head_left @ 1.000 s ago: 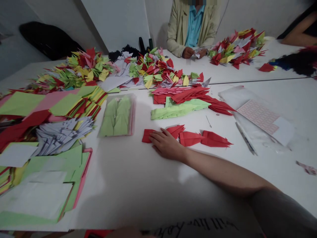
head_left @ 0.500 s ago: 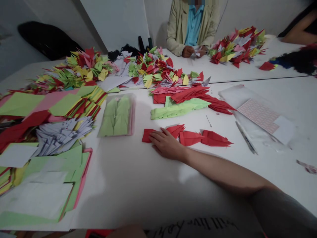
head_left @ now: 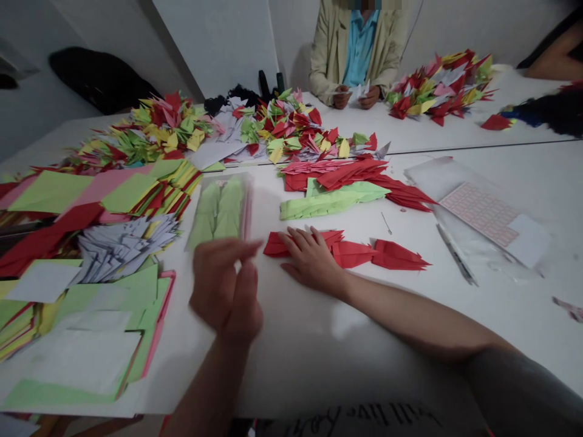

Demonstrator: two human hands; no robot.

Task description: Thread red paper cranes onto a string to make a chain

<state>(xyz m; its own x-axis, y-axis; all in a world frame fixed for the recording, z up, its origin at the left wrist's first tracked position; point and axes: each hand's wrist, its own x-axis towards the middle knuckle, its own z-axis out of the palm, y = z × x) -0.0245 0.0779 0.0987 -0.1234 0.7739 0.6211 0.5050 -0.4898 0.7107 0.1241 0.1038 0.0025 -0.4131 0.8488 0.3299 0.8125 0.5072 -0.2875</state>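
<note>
My right hand [head_left: 314, 261] lies palm down with its fingers spread on a row of red folded paper pieces [head_left: 398, 255]. Its palm and fingers cover part of the row. Blurred by motion, my left hand [head_left: 225, 288] hovers left of the row, in front of a clear packet of green folded papers [head_left: 226, 209]. Its fingers are half curled, with a small gap by the thumb, and I see nothing in them. A green folded paper strip [head_left: 332, 201] and fanned red folded papers [head_left: 355, 173] lie just beyond my right hand.
Stacked coloured papers [head_left: 104, 352] fill the left side. Heaps of folded pieces [head_left: 291, 130] stand at the back, where a person [head_left: 355, 54] handles white paper. A needle-like pin [head_left: 386, 223], a pen [head_left: 456, 255] and a clear plastic bag [head_left: 423, 173] lie to the right.
My left hand has come up from the bottom edge to beside the red row. My right hand has spread its fingers a little more over the red pieces. The view has shifted slightly.
</note>
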